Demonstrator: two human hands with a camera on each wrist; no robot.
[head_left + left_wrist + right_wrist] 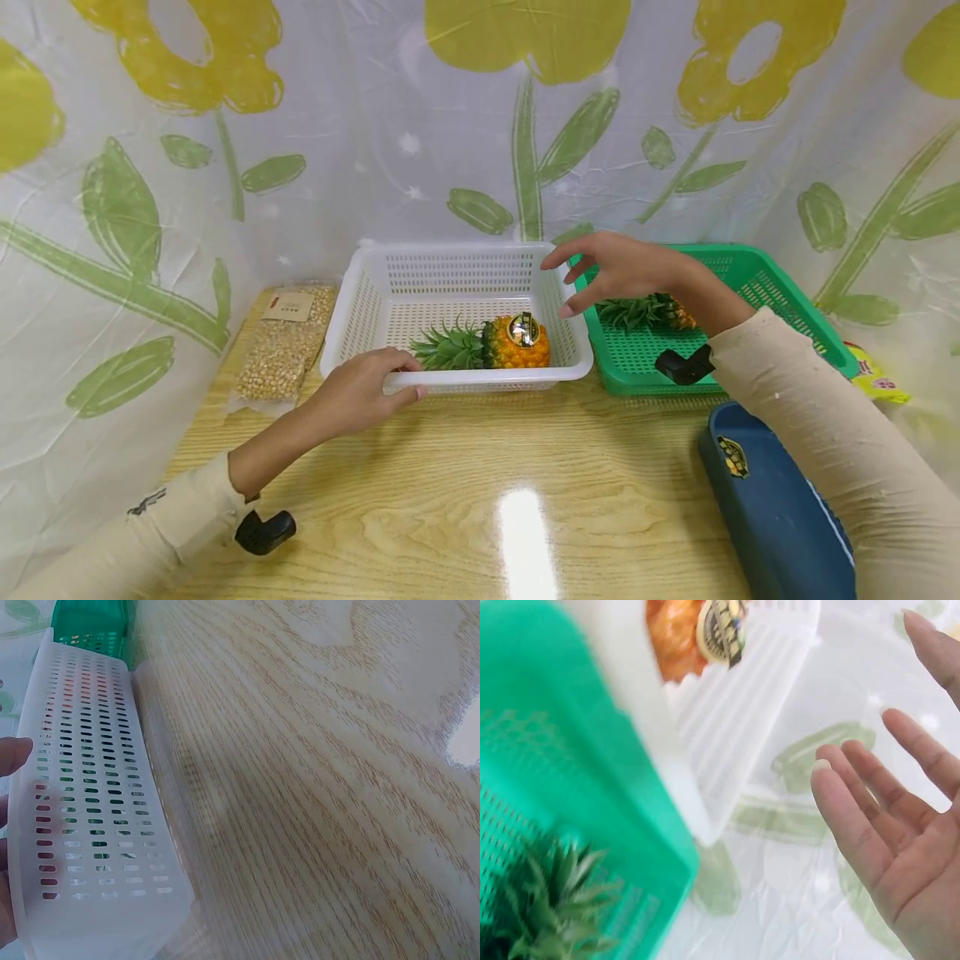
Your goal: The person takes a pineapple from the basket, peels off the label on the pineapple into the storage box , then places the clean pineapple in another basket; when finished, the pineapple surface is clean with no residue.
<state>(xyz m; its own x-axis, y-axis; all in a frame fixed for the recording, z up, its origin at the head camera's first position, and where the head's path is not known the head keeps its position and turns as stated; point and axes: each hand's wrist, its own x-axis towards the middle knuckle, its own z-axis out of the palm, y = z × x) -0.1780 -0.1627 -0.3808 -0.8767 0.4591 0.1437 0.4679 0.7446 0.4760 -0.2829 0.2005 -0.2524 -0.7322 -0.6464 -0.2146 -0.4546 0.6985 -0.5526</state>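
A white plastic basket (pixel 487 377) stands near the back of the table. One small orange pineapple (pixel 538 354) with a round label lies inside it, green crown to the left. My left hand (pixel 360 393) grips the basket's front rim near the left corner, thumb outside and fingers over the inside. Above the basket's right rim hovers my right hand (pixel 626 268), fingers spread and holding nothing; its palm shows in the right wrist view. Beneath that hand, a second pineapple (pixel 633 312) lies in the green basket (pixel 637 385), partly covered by the forearm.
Left of the white basket lies a clear bag of corn kernels (pixel 273 367). A dark blue bin (pixel 776 508) sits at the front right, partly under the right sleeve. Behind the green basket's right corner is a yellow packet (pixel 876 375). A flower-patterned curtain (pixel 360 150) surrounds the table.
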